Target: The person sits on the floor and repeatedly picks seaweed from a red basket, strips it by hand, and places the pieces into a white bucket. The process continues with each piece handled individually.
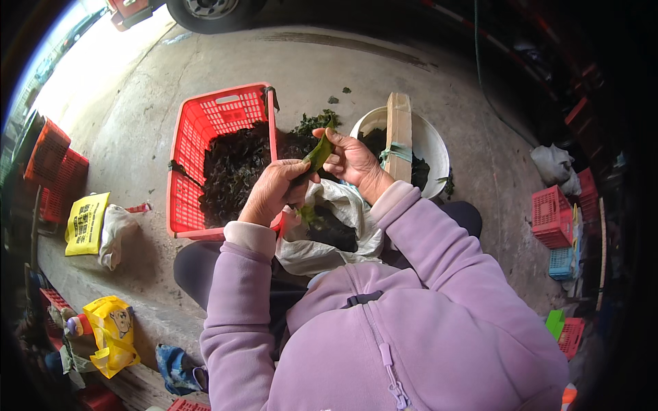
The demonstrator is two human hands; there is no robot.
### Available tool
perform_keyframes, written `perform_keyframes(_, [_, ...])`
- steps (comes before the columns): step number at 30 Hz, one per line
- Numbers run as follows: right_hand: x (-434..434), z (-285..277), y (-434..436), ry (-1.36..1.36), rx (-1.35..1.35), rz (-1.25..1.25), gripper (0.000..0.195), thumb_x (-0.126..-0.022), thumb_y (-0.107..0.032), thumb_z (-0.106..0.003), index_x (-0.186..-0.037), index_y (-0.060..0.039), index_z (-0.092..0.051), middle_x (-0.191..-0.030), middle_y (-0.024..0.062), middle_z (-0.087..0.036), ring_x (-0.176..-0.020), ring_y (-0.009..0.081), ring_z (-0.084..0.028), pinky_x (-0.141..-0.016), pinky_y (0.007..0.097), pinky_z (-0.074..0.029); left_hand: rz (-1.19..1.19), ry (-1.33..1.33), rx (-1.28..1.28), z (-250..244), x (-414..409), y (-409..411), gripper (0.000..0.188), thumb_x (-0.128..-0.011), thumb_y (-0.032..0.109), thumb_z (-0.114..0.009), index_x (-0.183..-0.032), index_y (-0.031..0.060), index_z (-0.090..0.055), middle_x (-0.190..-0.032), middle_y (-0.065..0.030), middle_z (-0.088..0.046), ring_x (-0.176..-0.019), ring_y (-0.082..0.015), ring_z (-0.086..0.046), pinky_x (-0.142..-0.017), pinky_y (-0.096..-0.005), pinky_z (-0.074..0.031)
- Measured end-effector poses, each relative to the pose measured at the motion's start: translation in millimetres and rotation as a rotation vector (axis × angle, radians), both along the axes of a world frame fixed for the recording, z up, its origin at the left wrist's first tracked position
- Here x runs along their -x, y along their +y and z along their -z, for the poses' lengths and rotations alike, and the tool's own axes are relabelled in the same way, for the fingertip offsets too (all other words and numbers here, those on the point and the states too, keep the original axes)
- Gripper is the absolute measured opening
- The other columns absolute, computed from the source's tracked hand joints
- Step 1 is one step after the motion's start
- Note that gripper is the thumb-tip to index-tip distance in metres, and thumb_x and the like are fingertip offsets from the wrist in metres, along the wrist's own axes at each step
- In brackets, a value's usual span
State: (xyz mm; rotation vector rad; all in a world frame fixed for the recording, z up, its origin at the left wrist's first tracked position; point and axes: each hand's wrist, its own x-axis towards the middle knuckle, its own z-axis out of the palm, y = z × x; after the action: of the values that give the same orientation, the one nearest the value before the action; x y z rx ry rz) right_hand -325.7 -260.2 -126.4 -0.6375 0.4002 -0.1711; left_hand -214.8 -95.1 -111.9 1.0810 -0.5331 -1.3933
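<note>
A strip of green seaweed [321, 151] is stretched between my two hands, above a pile of darker seaweed. Its lower end is pinched by my left hand [277, 186], while my right hand [354, 156] grips the upper end between thumb and fingers. Below them an opened white woven sack [295, 257] lies between my knees, with dark seaweed [334, 231] inside it. To the left, a red plastic crate [187, 169] holds a heap of dark brown seaweed [234, 164]. Loose green seaweed [313, 123] lies on the floor beyond my hands.
On the right stands a round white tub [437, 144] with seaweed in it; a wooden board [399, 131] tied with green cord crosses its top. Yellow bags [88, 223] and stacked red crates [61, 180] are at the left. A vehicle wheel [211, 10] shows at the far edge.
</note>
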Motion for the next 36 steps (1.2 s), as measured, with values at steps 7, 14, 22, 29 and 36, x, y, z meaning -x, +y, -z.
perform_keyframes(7, [3, -42, -5, 0.021, 0.498, 0.164, 0.017, -0.087, -0.018, -0.063, -0.086, -0.0007, -0.063, -0.077, 0.0052, -0.064, -0.057, 0.0098, -0.059, -0.046, 0.0221, -0.048, -0.111, -0.068, -0.030, 27, 16, -1, 0.023, -0.090, 0.019, -0.054, -0.081, 0.0001, -0.061, -0.054, 0.0013, -0.047, -0.048, -0.0079, -0.042, -0.048, -0.0229, -0.034])
perform_keyframes(14, [2, -85, 22, 0.150, 0.870, 0.130, 0.019, -0.086, -0.016, -0.063, -0.087, 0.0031, -0.066, -0.072, 0.0087, -0.066, -0.053, 0.0118, -0.061, -0.048, 0.0222, -0.051, -0.203, 0.056, 0.122, 22, 23, 2, 0.029, -0.091, 0.022, -0.055, -0.110, 0.0003, -0.058, -0.085, -0.0014, -0.061, -0.072, -0.0091, -0.057, -0.067, -0.0225, -0.044])
perform_keyframes(22, [15, -73, 37, 0.177, 0.891, 0.004, 0.012, -0.083, -0.004, -0.061, -0.087, 0.0055, -0.066, -0.072, 0.0073, -0.065, -0.057, 0.0113, -0.062, -0.053, 0.0234, -0.053, -0.441, -0.156, 0.203, 3, 25, -18, 0.029, -0.085, 0.012, -0.063, -0.108, -0.0051, -0.062, -0.094, -0.0069, -0.066, -0.083, -0.0106, -0.060, -0.075, -0.0227, -0.048])
perform_keyframes(29, [28, -48, 34, 0.210, 1.007, 0.128, 0.005, -0.078, 0.001, -0.061, -0.080, 0.0058, -0.060, -0.071, 0.0058, -0.063, -0.058, 0.0089, -0.060, -0.053, 0.0232, -0.052, -0.603, -0.224, 0.176, 4, 54, -26, 0.020, -0.084, 0.008, -0.064, -0.097, -0.0065, -0.065, -0.084, -0.0084, -0.067, -0.070, -0.0097, -0.060, -0.061, -0.0202, -0.050])
perform_keyframes(36, [33, -45, 38, 0.277, 1.165, 0.126, 0.005, -0.076, 0.002, -0.063, -0.073, 0.0046, -0.060, -0.064, 0.0061, -0.062, -0.055, 0.0082, -0.058, -0.049, 0.0230, -0.048, -0.623, 0.049, 0.190, 10, 49, -26, 0.012, -0.085, 0.007, -0.062, -0.079, -0.0022, -0.063, -0.073, -0.0055, -0.064, -0.062, -0.0116, -0.059, -0.059, -0.0233, -0.050])
